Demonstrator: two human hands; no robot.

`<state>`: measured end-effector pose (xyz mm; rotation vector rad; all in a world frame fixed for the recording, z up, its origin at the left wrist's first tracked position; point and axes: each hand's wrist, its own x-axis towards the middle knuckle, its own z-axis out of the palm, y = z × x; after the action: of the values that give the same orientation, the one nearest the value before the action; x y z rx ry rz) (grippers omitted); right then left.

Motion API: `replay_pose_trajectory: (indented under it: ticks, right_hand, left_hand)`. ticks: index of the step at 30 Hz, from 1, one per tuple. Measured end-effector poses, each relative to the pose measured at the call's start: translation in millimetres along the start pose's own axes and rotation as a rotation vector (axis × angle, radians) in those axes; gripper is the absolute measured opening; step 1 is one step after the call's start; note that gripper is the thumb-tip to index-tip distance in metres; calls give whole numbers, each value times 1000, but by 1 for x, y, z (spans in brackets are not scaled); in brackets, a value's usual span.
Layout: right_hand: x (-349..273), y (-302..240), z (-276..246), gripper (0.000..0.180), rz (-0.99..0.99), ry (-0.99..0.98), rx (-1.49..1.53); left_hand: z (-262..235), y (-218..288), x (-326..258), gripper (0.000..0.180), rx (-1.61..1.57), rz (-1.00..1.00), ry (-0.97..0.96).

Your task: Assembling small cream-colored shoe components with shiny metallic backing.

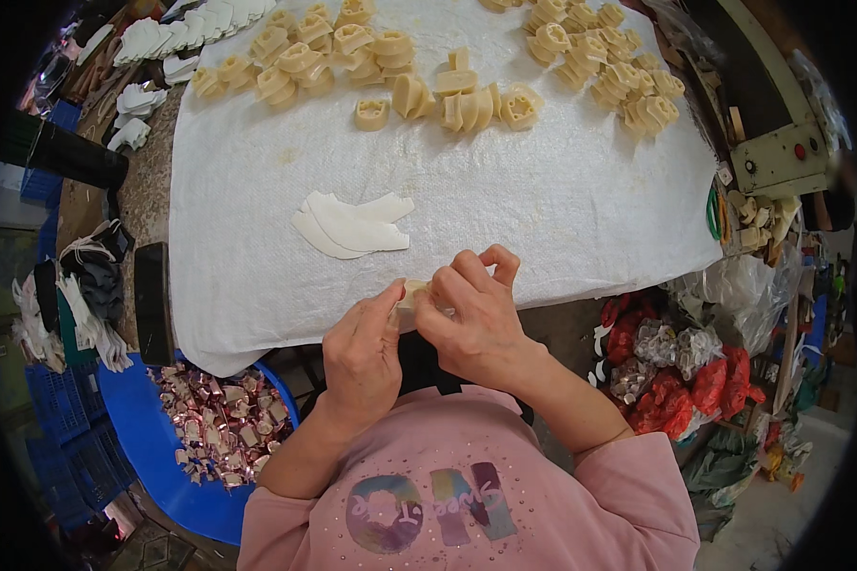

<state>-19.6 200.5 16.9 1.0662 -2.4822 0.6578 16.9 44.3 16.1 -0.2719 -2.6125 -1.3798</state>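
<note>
My left hand (360, 344) and my right hand (471, 319) meet just over the near edge of the white-covered table. Between their fingertips is a small cream-coloured piece (412, 289), mostly hidden by the fingers. Both hands are closed on it, the left with its fingers pressed together and the right in a pinch with its little finger raised. Just beyond them, a few thin white curved cut-outs (352, 226) lie overlapping on the cloth. Farther back, several cream hollow moulded pieces (371, 115) lie in a loose group.
More cream pieces (647, 95) are heaped at the far right. White cut-outs (195, 30) line the far left. A phone (152, 303) lies by the table's left edge. Below it, a blue tub (200, 519) holds shiny pink pieces. Red and clear plastic bags (671, 376) crowd the right side.
</note>
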Motion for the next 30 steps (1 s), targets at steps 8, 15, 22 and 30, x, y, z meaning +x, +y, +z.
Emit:
replay_pose_trajectory:
  ticks: [8, 15, 22, 30]
  right_hand:
    - [-5, 11, 1, 31, 118, 109, 414]
    - [-6, 11, 1, 28, 88, 21, 695]
    - [-9, 12, -1, 24, 73, -98, 732]
    - [-8, 10, 0, 25, 51, -39, 692]
  left_hand:
    - [-1, -12, -1, 20, -540, -101, 48]
    - [5, -19, -5, 14, -505, 27, 88]
    - [7, -17, 1, 10, -248, 220, 110]
    - [10, -8, -3, 8, -242, 197, 171]
